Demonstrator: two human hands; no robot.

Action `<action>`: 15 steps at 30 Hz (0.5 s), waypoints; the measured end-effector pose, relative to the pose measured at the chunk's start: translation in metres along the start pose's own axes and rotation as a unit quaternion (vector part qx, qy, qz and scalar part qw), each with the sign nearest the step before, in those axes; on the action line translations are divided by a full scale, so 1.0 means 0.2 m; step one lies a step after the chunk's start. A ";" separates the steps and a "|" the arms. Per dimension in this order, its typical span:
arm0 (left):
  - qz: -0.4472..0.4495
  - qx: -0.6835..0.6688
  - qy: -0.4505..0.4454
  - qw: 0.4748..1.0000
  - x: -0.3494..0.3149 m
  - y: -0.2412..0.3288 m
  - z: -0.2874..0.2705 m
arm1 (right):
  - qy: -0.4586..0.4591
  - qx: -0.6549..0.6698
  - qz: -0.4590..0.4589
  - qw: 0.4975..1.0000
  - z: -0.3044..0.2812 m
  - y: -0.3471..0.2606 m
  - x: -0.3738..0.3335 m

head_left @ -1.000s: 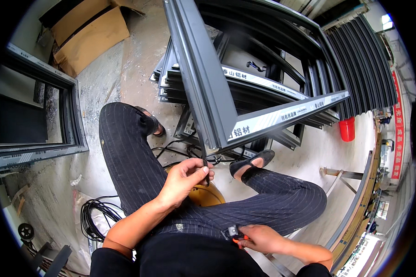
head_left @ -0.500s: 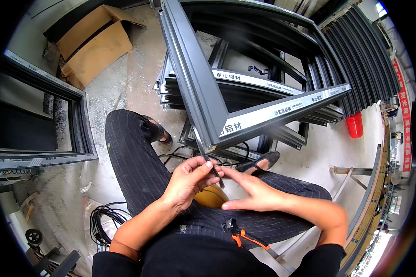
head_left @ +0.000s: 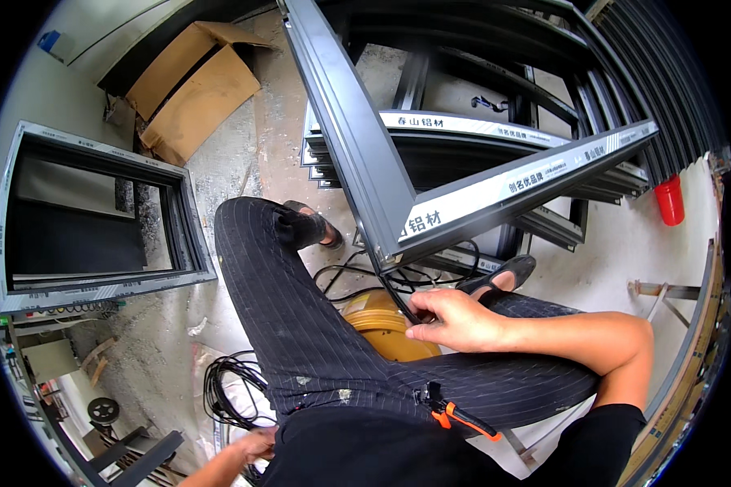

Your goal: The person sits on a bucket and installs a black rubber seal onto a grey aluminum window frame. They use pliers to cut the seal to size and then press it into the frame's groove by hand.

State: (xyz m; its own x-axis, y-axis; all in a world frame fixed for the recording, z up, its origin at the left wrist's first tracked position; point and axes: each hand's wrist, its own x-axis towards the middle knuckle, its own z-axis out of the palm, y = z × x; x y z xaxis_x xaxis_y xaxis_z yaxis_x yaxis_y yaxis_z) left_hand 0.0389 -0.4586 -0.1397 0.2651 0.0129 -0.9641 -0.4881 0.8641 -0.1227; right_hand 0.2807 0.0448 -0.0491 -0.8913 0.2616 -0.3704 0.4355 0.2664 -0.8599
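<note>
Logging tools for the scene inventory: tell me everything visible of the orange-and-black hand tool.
The hand tool looks like pliers or cutters: dark head, two handles, black and orange, seemingly plastic-covered, spread apart. It lies on the dark pinstriped trousers, head toward upper left. Neither the left hand nor the right hand touches it.

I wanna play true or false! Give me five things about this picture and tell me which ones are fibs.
1. The right hand is pinching a thin black strip. True.
2. The left hand is holding the strip too. False: the left hand is down by the person's left side, away from the strip.
3. An orange-handled tool lies on the striped trousers. True.
4. A red bucket is over on the right. True.
5. The cardboard box is right beside the bucket. False: the box is far off to the left.
</note>
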 end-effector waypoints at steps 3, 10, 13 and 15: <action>-0.017 -0.084 0.014 0.996 0.20 -0.32 -0.03 | -0.004 0.023 0.014 1.000 0.00 0.01 -0.01; 0.028 -0.063 0.106 0.992 0.10 -0.34 -0.05 | 0.034 0.029 0.029 0.999 -0.04 0.00 -0.06; 0.037 -0.051 0.123 0.990 0.10 -0.33 -0.05 | 0.042 0.009 0.022 0.999 -0.01 0.01 -0.06; 0.040 -0.046 0.131 0.990 0.13 -0.30 -0.04 | 0.038 0.024 0.033 0.998 0.00 0.02 -0.05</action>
State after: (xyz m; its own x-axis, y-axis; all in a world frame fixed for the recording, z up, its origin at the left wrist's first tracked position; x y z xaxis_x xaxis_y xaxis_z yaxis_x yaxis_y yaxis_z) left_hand 0.0685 -0.5146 -0.1587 0.0044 -0.0618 -0.9981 -0.5757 0.8159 -0.0530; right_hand 0.2921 0.0437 -0.0477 -0.8481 0.3471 -0.4003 0.4844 0.2017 -0.8513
